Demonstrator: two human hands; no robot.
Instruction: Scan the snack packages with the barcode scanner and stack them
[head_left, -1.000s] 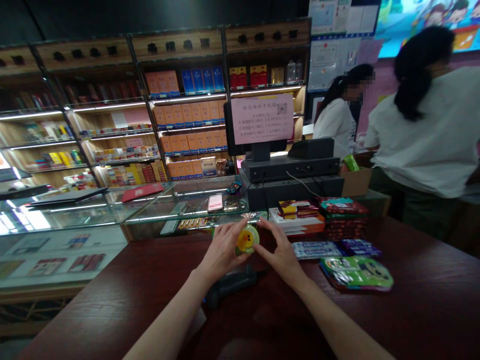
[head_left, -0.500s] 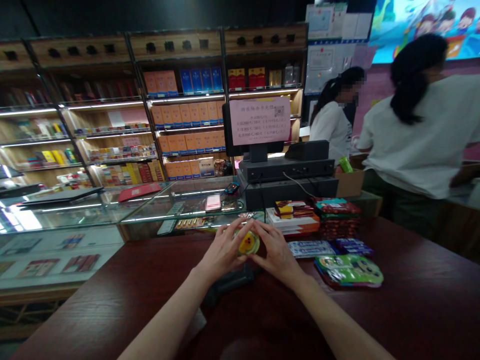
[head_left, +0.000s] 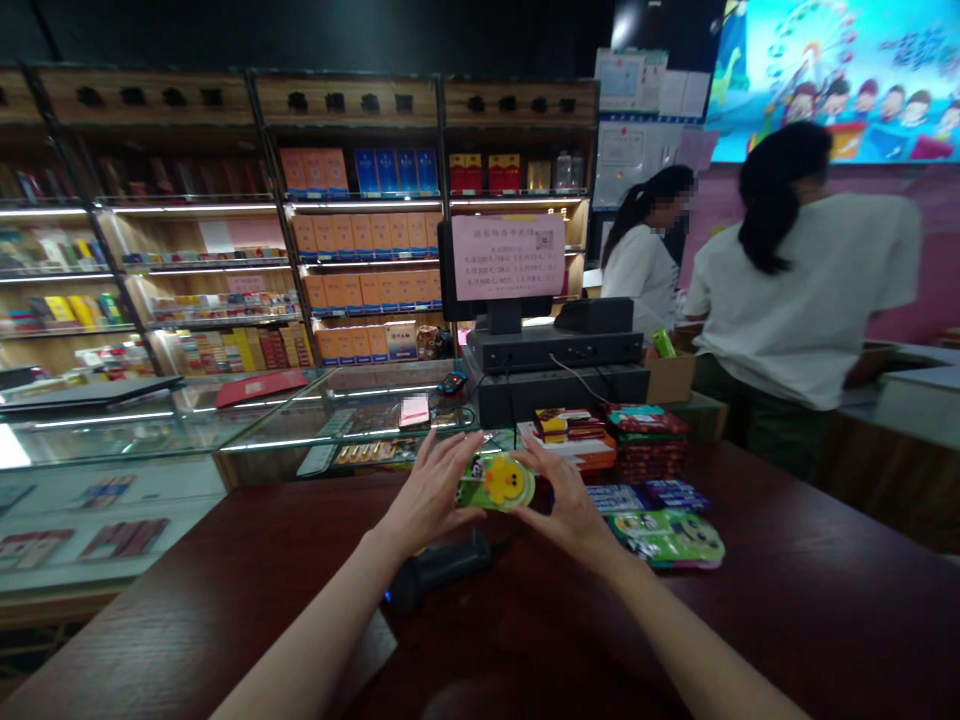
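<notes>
Between my two hands is a green packet (head_left: 495, 482) with a yellow chick on its front, held up over the dark red counter. My left hand (head_left: 431, 492) grips the packet's left end, fingers above and thumb below. At its right end, my right hand (head_left: 564, 498) holds it between fingers and thumb. Below the packet a dark handheld scanner (head_left: 439, 572) lies on the counter, nearest my left wrist. Just right of my right hand lie similar green packets (head_left: 667, 540) and blue-purple packets (head_left: 675, 495).
Behind the packets are stacked red-brown packs (head_left: 649, 440) and orange-white boxes (head_left: 581, 450). A dark register (head_left: 559, 352) with a pink sign (head_left: 510, 258) stands beyond. The glass display case (head_left: 262, 440) is at left. Two people in white tops (head_left: 795, 290) stand at right.
My hands have spread wider apart, so more of the packet and its yellow chick shows. The scanner is less covered. The camera view has tilted up and turned slightly right.
</notes>
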